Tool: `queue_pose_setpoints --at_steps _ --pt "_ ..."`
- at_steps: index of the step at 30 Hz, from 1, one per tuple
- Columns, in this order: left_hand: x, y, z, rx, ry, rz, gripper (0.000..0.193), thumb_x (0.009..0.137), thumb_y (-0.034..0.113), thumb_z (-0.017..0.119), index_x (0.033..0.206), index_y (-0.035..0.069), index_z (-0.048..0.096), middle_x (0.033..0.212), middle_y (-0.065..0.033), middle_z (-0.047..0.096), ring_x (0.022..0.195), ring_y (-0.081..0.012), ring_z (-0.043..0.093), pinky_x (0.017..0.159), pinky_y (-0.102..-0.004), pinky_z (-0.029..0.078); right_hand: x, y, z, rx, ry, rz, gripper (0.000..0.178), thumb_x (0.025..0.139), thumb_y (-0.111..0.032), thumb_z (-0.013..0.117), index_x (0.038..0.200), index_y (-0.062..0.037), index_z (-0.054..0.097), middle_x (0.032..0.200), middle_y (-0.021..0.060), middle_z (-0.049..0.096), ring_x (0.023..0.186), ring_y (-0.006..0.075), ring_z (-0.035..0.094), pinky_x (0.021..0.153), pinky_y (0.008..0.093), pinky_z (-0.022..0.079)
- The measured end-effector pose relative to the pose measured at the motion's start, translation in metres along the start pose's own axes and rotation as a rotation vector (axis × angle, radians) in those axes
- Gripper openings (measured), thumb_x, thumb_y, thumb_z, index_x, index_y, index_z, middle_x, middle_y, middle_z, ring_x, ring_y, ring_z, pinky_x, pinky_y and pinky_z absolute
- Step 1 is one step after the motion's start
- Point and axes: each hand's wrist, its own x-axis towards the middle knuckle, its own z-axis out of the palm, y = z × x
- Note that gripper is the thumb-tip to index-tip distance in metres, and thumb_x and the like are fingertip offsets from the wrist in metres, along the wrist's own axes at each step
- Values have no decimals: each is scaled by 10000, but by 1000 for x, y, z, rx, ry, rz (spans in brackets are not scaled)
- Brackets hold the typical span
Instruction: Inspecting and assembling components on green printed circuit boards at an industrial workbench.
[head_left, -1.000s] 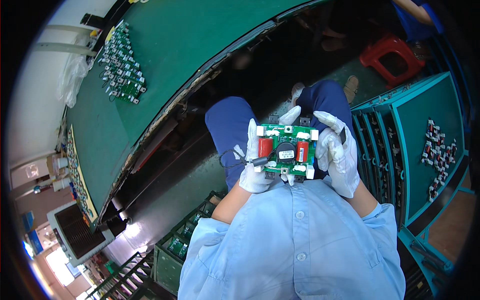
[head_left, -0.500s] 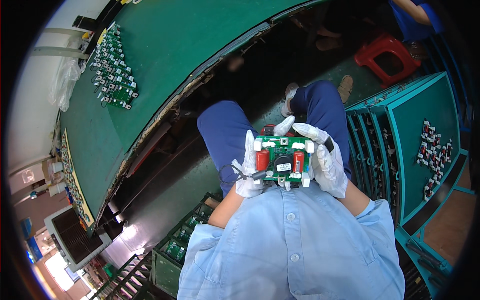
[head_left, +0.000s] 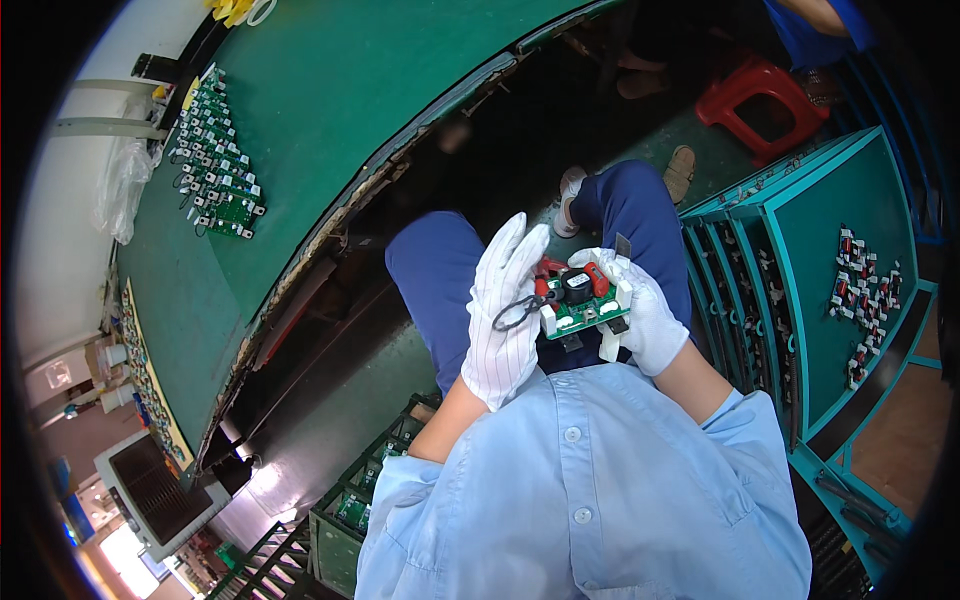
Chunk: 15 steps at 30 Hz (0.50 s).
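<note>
A green circuit board (head_left: pixel 588 314) is held above my lap, tilted, with a black round part, red parts and white corner blocks. My right hand (head_left: pixel 652 318), in a white glove, is closed round the board's right side; a dark flat piece stands up by its fingertips. My left hand (head_left: pixel 505 310), also gloved, lies along the board's left side with its fingers stretched out. A black cable loop (head_left: pixel 515 313) from the board hangs across the left palm. Whether the left thumb touches the board is hidden.
Rows of similar boards (head_left: pixel 225 205) stand on the green table (head_left: pixel 330 110) at the left. A teal rack (head_left: pixel 800 215) at the right carries small red and white parts (head_left: pixel 862 290). Behind my left elbow is a crate of boards (head_left: pixel 352 510). A red stool (head_left: pixel 765 105) stands far right.
The board has tilted away from facing up at me and sits slightly higher. My left fingers have straightened off its left edge, while the right hand keeps its grip.
</note>
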Motion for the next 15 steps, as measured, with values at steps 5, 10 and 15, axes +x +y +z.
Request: queue_pose_setpoints --at_steps 5,10,15 --pt "-2 5 2 121 -77 55 433 766 71 452 1198 45 463 1252 -181 412 1183 -343 365 970 -384 292 11 10 -17 -73 20 -11 288 880 -217 440 1053 2 509 987 95 566 861 162 578 776 280 486" --pt "3 20 4 353 -147 209 480 717 48 463 1196 9 448 1242 -186 416 1191 -353 350 993 -429 246 9 11 -15 -179 28 -36 293 872 -210 459 1084 -14 508 994 84 576 857 154 584 736 276 497" --pt "4 22 5 379 -172 241 460 718 60 455 1174 -7 461 1227 -195 428 1173 -359 371 988 -451 250 7 12 -11 -311 78 -73 303 909 -239 384 1057 -6 508 952 81 572 833 115 560 717 221 465"
